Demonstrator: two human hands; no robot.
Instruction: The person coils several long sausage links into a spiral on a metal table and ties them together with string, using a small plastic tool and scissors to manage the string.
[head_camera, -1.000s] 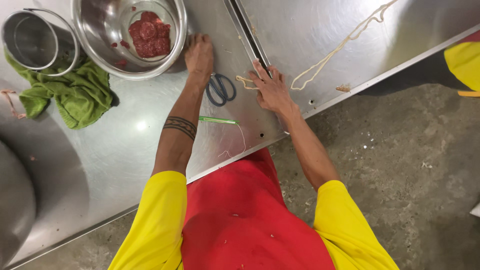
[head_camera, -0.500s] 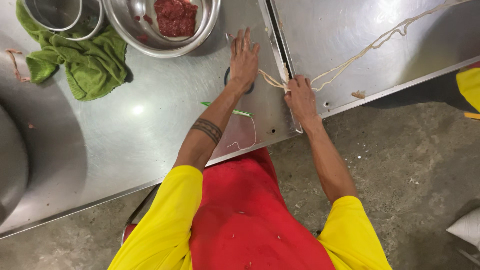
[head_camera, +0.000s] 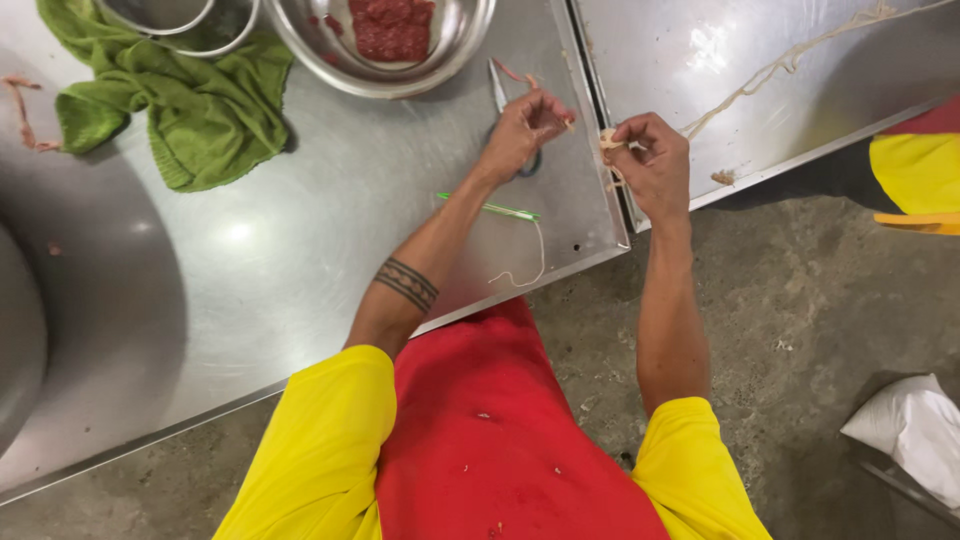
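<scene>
My left hand pinches one end of the pale casing strand above the scissors on the steel desk. My right hand closes its grip on the other end, beside the desk seam.

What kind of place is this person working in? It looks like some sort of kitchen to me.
Probably a food-preparation area, perhaps a butchery or sausage-making spot. The signs: a stainless steel worktable, a metal bowl holding minced red meat, and a long pale casing-like strand that the right hand is pinching.
</scene>
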